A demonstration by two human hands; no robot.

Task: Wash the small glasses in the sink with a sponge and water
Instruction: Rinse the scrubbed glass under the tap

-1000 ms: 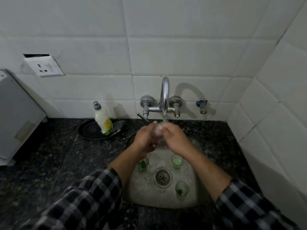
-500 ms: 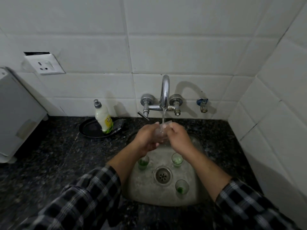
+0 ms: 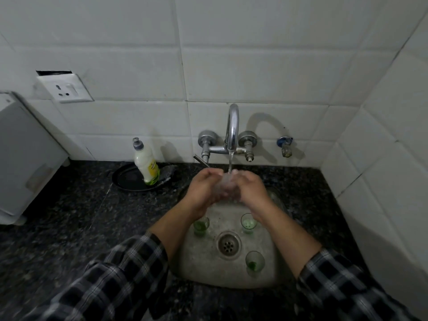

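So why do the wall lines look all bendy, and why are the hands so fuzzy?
Head view: the wide lens bows the wall tiles near the edges. The left hand, right hand and glass blur under the running water. Dim light; the tap throws a curved shadow on the wall.

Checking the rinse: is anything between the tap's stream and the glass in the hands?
Nothing visible. The stream falls straight from the tap onto the glass held between the left hand and right hand.
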